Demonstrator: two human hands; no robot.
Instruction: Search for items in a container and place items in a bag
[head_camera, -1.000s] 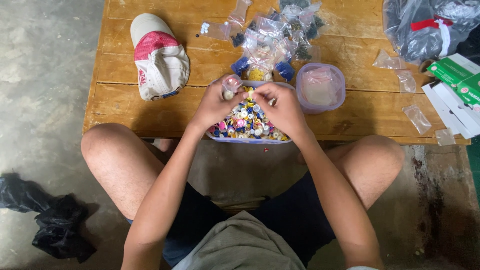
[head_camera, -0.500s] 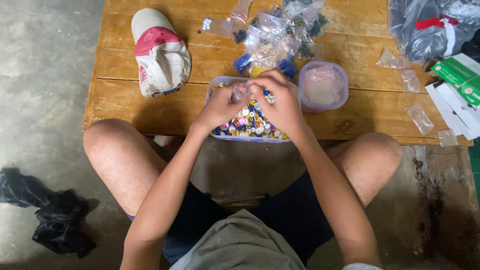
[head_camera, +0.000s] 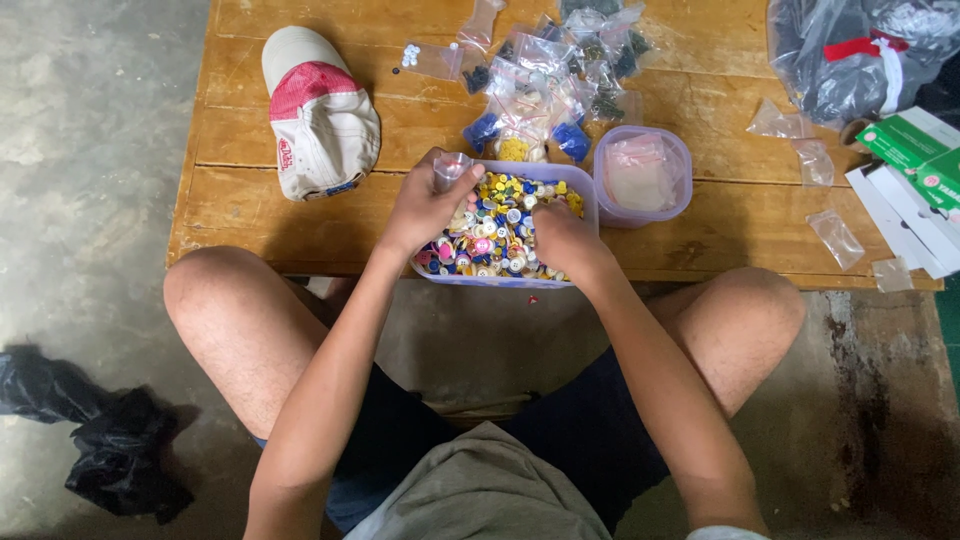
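Now left hand closed around small clear bag, right hand curled, fingertips down among buttons

We log this as informal home workshop/sorting spot, rough wooden bench on bare concrete floor, tub of mixed buttons, heap of small zip bags, cap, carton stack at edge.
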